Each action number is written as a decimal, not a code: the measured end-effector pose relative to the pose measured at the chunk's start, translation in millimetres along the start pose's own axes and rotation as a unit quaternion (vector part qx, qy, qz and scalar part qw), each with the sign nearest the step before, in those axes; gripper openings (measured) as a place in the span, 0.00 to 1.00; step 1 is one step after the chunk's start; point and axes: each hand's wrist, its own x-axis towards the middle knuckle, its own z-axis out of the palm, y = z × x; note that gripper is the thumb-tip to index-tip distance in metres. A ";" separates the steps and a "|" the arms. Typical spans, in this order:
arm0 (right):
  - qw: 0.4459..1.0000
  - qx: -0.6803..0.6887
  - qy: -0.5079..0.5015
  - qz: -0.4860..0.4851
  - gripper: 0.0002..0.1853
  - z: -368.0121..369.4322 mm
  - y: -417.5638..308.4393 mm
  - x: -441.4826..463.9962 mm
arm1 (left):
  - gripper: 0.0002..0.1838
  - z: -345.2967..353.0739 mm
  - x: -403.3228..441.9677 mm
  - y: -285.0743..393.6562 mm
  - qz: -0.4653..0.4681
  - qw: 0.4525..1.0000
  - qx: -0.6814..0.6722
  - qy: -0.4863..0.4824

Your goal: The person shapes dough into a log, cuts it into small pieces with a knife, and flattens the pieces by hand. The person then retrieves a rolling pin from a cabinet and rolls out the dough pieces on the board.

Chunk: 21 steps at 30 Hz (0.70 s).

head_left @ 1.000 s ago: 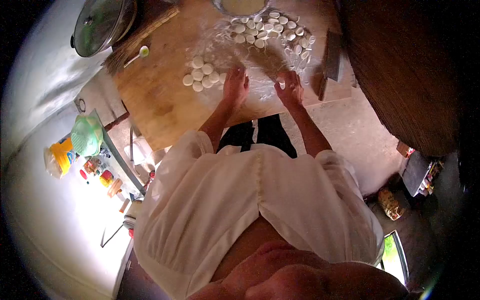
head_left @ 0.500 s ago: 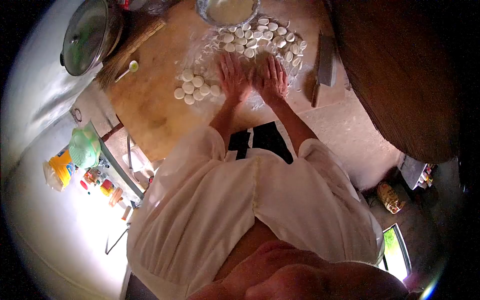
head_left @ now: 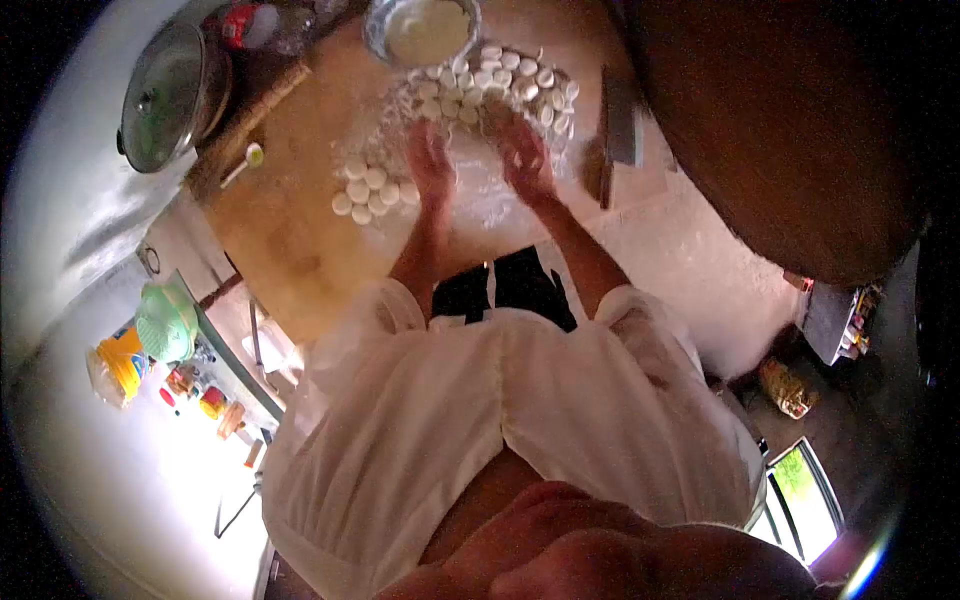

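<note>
Hands above the floured counter (head_left: 270,240). The left hand (head_left: 432,165) and right hand (head_left: 528,160), side by side half a second ago, have parted, uncovering the floury patch between them; this suggests a pause in contact there. Fingers curve loosely; blur prevents telling how far either grip opens or whether it holds anything. Dimpled pale pieces (head_left: 508,62) lie toward the far edge, beside the bowl (head_left: 374,32); smoother pale rounds (head_left: 375,178) lie toward the left edge.

No text legible; red label (head_left: 238,27) near lidded pan (head_left: 163,98), yellow container (head_left: 119,360): any print too blurred.
</note>
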 end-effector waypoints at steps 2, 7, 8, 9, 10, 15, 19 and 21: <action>0.990 0.092 0.072 0.080 0.22 -7.9 13.9 -1.8 | 0.31 -18.6 -13.1 7.0 0.021 0.997 -0.055 0.041; 0.990 -0.080 0.084 0.079 0.13 -44.4 6.5 -44.4 | 0.26 -62.7 -36.6 45.1 0.103 0.974 0.106 -0.173; 0.987 -0.136 0.080 0.037 0.11 -42.6 2.7 -55.9 | 0.26 -66.9 -47.7 43.0 0.099 0.974 0.112 -0.171; 0.979 -0.189 0.074 -0.006 0.08 -38.4 -2.5 -65.2 | 0.27 -70.4 -59.5 37.1 0.133 0.964 0.111 -0.202; 0.990 -0.111 0.072 0.053 0.06 -30.2 -9.5 -70.3 | 0.28 -71.2 -68.7 29.2 0.167 0.952 0.109 -0.233; 0.984 0.164 0.002 0.072 0.16 27.0 -43.5 -42.0 | 0.26 -85.7 -31.4 -26.6 0.052 0.962 0.212 -0.163; 0.997 -0.020 0.061 0.042 0.14 21.6 -32.4 20.5 | 0.22 -82.5 20.0 -8.7 0.039 0.988 0.139 -0.062; 0.993 -0.114 0.029 0.006 0.16 32.1 -26.8 41.4 | 0.22 -63.6 36.1 3.6 0.002 0.998 0.029 -0.055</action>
